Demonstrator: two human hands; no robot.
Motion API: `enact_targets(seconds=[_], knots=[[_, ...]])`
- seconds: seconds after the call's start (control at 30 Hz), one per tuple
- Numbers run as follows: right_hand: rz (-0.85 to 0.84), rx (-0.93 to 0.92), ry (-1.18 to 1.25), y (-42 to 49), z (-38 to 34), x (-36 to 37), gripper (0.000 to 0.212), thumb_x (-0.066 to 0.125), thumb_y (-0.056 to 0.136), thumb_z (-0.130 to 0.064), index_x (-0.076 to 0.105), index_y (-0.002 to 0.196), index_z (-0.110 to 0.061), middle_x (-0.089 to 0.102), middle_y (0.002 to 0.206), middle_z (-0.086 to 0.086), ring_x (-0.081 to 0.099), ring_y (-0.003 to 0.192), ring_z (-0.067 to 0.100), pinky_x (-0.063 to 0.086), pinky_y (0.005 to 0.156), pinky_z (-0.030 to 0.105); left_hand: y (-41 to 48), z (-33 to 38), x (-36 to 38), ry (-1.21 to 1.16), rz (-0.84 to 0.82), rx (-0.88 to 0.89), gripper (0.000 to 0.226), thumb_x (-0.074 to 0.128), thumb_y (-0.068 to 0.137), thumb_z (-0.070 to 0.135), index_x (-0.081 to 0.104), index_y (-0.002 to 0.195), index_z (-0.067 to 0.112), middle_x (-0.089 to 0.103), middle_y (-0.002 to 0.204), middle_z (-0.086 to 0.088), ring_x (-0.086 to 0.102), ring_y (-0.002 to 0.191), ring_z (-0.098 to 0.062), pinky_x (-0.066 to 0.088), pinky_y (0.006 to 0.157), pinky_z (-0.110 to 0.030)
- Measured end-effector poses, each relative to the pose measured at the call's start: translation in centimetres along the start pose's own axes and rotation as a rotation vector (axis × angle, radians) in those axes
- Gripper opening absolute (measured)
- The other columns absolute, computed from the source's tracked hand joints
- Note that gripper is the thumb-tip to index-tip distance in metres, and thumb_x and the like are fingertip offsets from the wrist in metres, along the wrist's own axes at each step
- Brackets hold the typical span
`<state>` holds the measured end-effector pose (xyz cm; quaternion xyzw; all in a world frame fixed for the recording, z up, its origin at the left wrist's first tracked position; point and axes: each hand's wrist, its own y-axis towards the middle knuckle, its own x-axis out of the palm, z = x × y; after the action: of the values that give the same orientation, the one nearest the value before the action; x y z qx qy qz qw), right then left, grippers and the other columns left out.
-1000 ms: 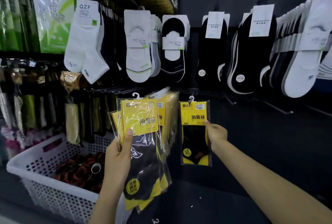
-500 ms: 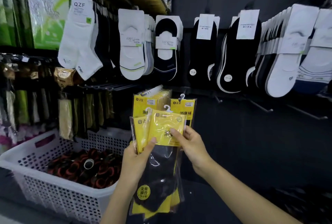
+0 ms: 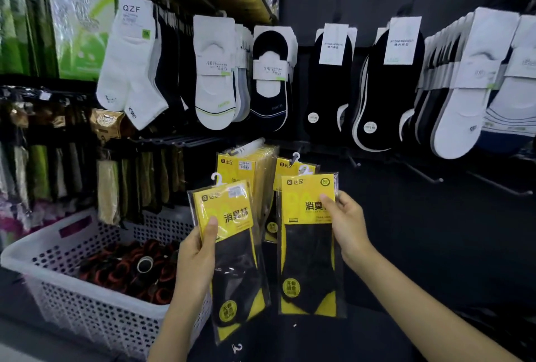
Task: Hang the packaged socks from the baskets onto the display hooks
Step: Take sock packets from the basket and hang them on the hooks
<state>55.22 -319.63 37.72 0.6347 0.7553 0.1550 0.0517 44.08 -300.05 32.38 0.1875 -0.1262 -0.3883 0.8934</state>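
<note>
My left hand [image 3: 195,257] grips a small stack of sock packs [image 3: 232,245], yellow card on top, black socks in clear plastic, with a white hanger tab. My right hand [image 3: 346,222] pinches a single matching sock pack [image 3: 309,245] by its yellow card, held upright just right of the stack. Behind them, a full row of the same yellow packs [image 3: 246,164] hangs on one display hook, and one hung pack [image 3: 290,167] hangs on the neighbouring hook. Bare display hooks [image 3: 426,176] stick out to the right.
A white perforated basket [image 3: 58,268] at lower left holds red-and-black rolled items. White and black socks hang in rows on the upper hooks [image 3: 214,77]. Dark packaged goods hang along the left wall. The dark panel at lower right is bare.
My right hand has drawn one pack off the stack in my left hand and moved it to the right; the two now sit apart. The view has shifted slightly.
</note>
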Motion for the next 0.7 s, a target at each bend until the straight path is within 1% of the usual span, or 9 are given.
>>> enact_targets(seconds=[0.03,0.1,0.17,0.2,0.27,0.33,0.4,0.53,0.7], knots=[[-0.034,-0.008,0.008,-0.3,-0.1,0.1,0.012,0.054,0.096,-0.015,0.065,0.099,-0.018,0.074,0.097,0.002,0.071,0.088,0.012,0.056,0.072,0.022,0.1,0.1,-0.1,-0.001,0.012,-0.008,0.046,0.044,0.086,0.053,0.031,0.058,0.019,0.026,0.04,0.012,0.026,0.037,-0.002,0.024,0.041,-0.011],[-0.133,-0.015,0.039,-1.3,0.0,0.4,0.014,0.056,0.094,-0.016,0.065,0.104,-0.015,0.075,0.096,0.001,0.072,0.087,0.011,0.056,0.068,0.018,0.1,0.4,0.2,-0.044,-0.012,-0.032,0.038,0.044,0.092,0.047,0.044,0.06,0.027,0.044,0.041,0.019,0.044,0.041,0.004,0.036,0.049,-0.007],[-0.229,-0.003,0.058,-2.8,0.6,0.8,0.018,0.057,0.091,-0.019,0.064,0.107,-0.014,0.075,0.097,0.0,0.072,0.089,0.013,0.055,0.068,0.017,-0.1,0.9,1.0,-0.153,-0.099,-0.063,0.021,0.044,0.095,0.038,0.059,0.082,0.033,0.063,0.065,0.035,0.058,0.065,0.021,0.041,0.058,0.002],[-0.256,0.01,0.062,-3.4,1.1,1.0,0.02,0.058,0.09,-0.021,0.063,0.108,-0.013,0.075,0.098,0.0,0.072,0.091,0.014,0.055,0.068,0.017,-0.4,1.1,1.4,-0.212,-0.145,-0.091,0.017,0.047,0.094,0.037,0.062,0.091,0.031,0.067,0.076,0.034,0.06,0.074,0.02,0.042,0.059,0.002],[-0.289,0.035,0.064,-4.4,1.8,1.3,0.023,0.059,0.088,-0.022,0.062,0.108,-0.01,0.075,0.098,0.001,0.071,0.093,0.015,0.054,0.069,0.017,-0.7,1.3,2.0,-0.252,-0.2,-0.118,0.021,0.06,0.083,0.037,0.066,0.099,0.024,0.073,0.089,0.019,0.068,0.082,0.005,0.048,0.06,-0.005],[-0.328,0.056,0.063,-5.0,1.9,1.3,0.029,0.061,0.085,-0.025,0.061,0.108,-0.008,0.075,0.1,0.002,0.071,0.094,0.015,0.055,0.071,0.017,-1.0,1.3,2.1,-0.235,-0.177,-0.105,0.03,0.071,0.071,0.035,0.067,0.098,0.023,0.075,0.089,0.013,0.071,0.08,-0.002,0.051,0.058,-0.009],[-0.37,0.07,0.048,-4.8,1.2,1.1,0.035,0.063,0.081,-0.03,0.061,0.11,-0.009,0.074,0.102,0.001,0.071,0.096,0.014,0.055,0.073,0.019,-0.9,1.4,1.9,-0.22,-0.133,-0.105,0.034,0.076,0.064,0.035,0.068,0.095,0.023,0.075,0.086,0.012,0.071,0.077,-0.003,0.051,0.057,-0.01],[-0.375,0.005,-0.101,-3.2,-1.6,0.6,0.036,0.061,0.082,-0.04,0.065,0.104,-0.013,0.074,0.092,-0.002,0.068,0.081,0.01,0.055,0.067,0.022,-0.8,1.5,1.4,-0.165,-0.091,-0.11,0.04,0.081,0.052,0.041,0.067,0.086,0.025,0.074,0.08,0.012,0.071,0.072,-0.004,0.052,0.055,-0.012],[-0.444,-0.065,-0.243,-1.6,-3.9,0.6,0.018,0.067,0.086,-0.025,0.067,0.1,-0.015,0.073,0.085,-0.004,0.066,0.074,0.007,0.054,0.065,0.017,-1.0,1.6,1.2,-0.134,-0.124,-0.102,0.032,0.083,0.049,0.04,0.07,0.076,0.026,0.074,0.076,0.01,0.071,0.068,-0.006,0.051,0.052,-0.012]])
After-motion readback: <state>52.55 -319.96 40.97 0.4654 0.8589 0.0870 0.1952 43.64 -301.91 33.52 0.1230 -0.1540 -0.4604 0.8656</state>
